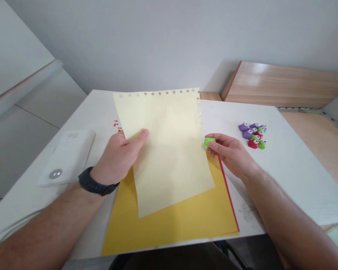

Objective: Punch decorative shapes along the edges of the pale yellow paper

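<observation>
Currently, the left hand [116, 157] is pinching a pale yellow paper sheet [171, 157] with punched edges, while the right hand [231, 153] is gripping a green craft punch [210, 141].

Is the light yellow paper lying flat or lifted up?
Lifted up. The left hand holds the pale yellow sheet, with its far edge raised above the darker yellow paper.

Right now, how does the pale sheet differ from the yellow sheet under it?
The pale sheet is cream, while the yellow sheet is a deeper yellow. The pale sheet is held up in the left hand; the yellow sheet lies flat on the table. The pale sheet has punched shapes along its top edge; the yellow sheet shows none. Both are paper.
</observation>
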Motion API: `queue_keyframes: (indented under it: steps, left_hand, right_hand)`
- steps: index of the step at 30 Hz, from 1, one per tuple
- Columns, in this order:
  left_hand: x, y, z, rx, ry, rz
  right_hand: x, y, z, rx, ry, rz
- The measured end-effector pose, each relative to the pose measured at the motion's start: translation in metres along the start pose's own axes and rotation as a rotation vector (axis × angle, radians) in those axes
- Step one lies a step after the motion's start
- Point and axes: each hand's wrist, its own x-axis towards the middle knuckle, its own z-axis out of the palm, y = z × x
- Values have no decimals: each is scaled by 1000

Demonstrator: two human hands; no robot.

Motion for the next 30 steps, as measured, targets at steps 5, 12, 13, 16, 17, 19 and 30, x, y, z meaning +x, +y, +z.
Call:
queue_keyframes:
  steps: [5, 12, 13, 16, 17, 19, 30]
  left_hand:
    - [-1, 4, 0, 3, -8, -22]
    - [-2, 3, 1, -25, -14, -13]
    - [-2, 3, 0, -34, -20, -11]
    - [-2, 2, 0, -24, -22, -12]
    - [-2, 2, 0, -13, -23, -12]
    - [-2, 3, 0, 8, -24, -6]
    - [-3, 3, -2, 39, -38, 11]
  right_hand:
    - [-1, 2, 0, -11, -23, 11]
    - [-2, 4, 1, -1, -50, 41]
    - [-2, 4, 1, 2, -53, 45]
    - [-1, 6, 1, 8, -66, 50]
    - [-1, 6, 0, 11, -73, 51]
    - [-1, 6, 1, 17, -87, 54]
    - [-2, 5, 5, -10, -89, 93]
